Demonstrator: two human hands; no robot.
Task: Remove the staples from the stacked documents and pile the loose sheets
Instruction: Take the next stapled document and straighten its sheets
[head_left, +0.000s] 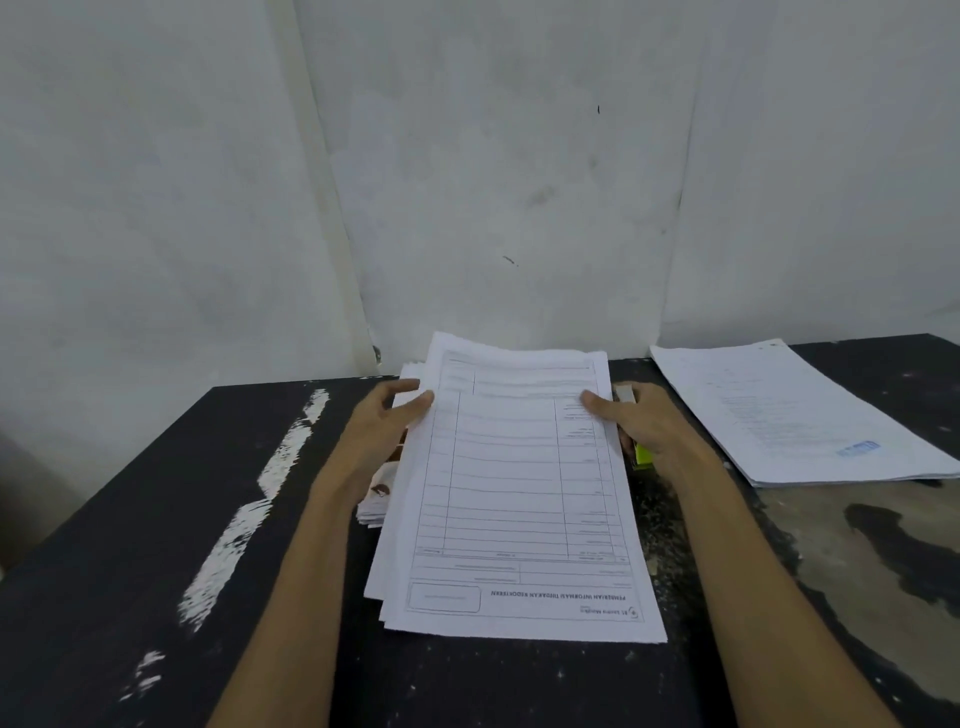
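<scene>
A stack of stapled documents (511, 499) lies in the middle of the dark table (130, 545), a printed form on top, its heading at the near end. My left hand (382, 423) grips the left edge of the top sheets, thumb on top. My right hand (647, 423) pinches the right edge, thumb on the paper. A yellow-green and white tool (643, 456) shows under my right palm; whether the fingers hold it is hidden. A pile of loose sheets (795, 410) lies flat at the right rear.
A pale wall (467, 182) rises right behind the table's far edge. The table top has worn white streaks (244, 509) on the left and a bare, scuffed patch (857, 545) at the right front. More paper edges (376, 506) stick out beneath the stack on its left.
</scene>
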